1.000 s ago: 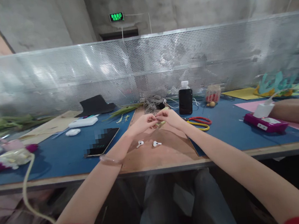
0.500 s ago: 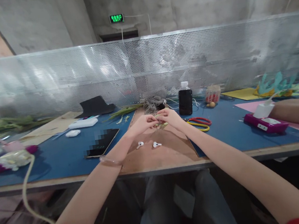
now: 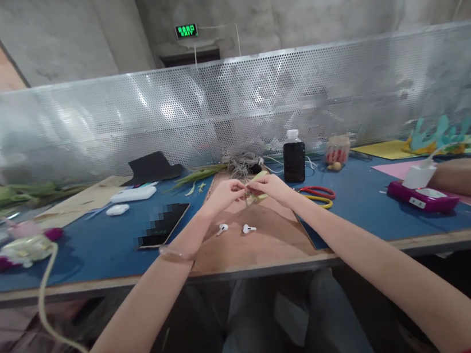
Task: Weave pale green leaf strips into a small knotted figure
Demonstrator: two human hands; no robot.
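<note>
My left hand and my right hand meet over the brown board in the middle of the table. Their fingertips are pinched together around a pale green leaf strip, which looks like a piece of corn husk; much of it is hidden by the fingers. Nearer to me, two white earbuds lie apart on the board. Scissors with red and yellow handles rest just right of my right hand. Beyond my hands sits a tangle of grey string.
A phone and a white earbud case lie on the left. Behind the scissors stands a dark bottle. Farther right are a purple power strip and another person's forearm. A perforated metal screen closes the back.
My right fingers have closed in from a looser, raised pose to a pinch beside my left fingertips. More of the pale strip shows above them. The view has shifted slightly.
</note>
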